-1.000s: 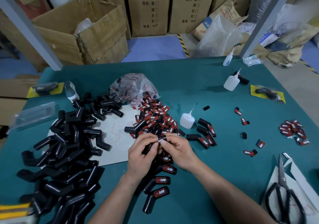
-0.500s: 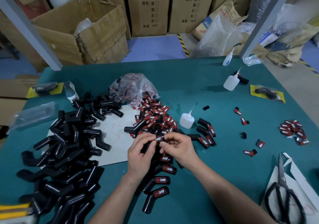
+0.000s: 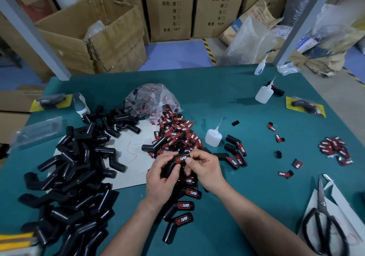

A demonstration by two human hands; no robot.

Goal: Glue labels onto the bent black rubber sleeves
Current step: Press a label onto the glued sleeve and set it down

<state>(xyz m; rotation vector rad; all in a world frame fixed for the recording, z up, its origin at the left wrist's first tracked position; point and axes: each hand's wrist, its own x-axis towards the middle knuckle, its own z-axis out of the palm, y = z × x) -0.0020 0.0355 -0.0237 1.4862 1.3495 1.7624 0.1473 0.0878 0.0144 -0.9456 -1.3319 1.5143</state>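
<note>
Turned since a second ago: the bent sleeve [image 3: 171,167] between my two grips now shows its whole label [image 3: 181,158] face up.

On the green desk [image 3: 217,90], the big pile of bare black sleeves [image 3: 75,176] lies to my left. The heap of red-and-black labels [image 3: 177,131] sits just beyond my hands, and a row of labelled sleeves [image 3: 183,206] runs from under them toward me. My left grip [image 3: 160,178] is curled round the bent sleeve's lower leg, above the desk's middle. My right grip [image 3: 205,169] pinches the upper end, thumb pressing the label's right edge. A white glue bottle [image 3: 213,137] stands upright just right of the heap.
</note>
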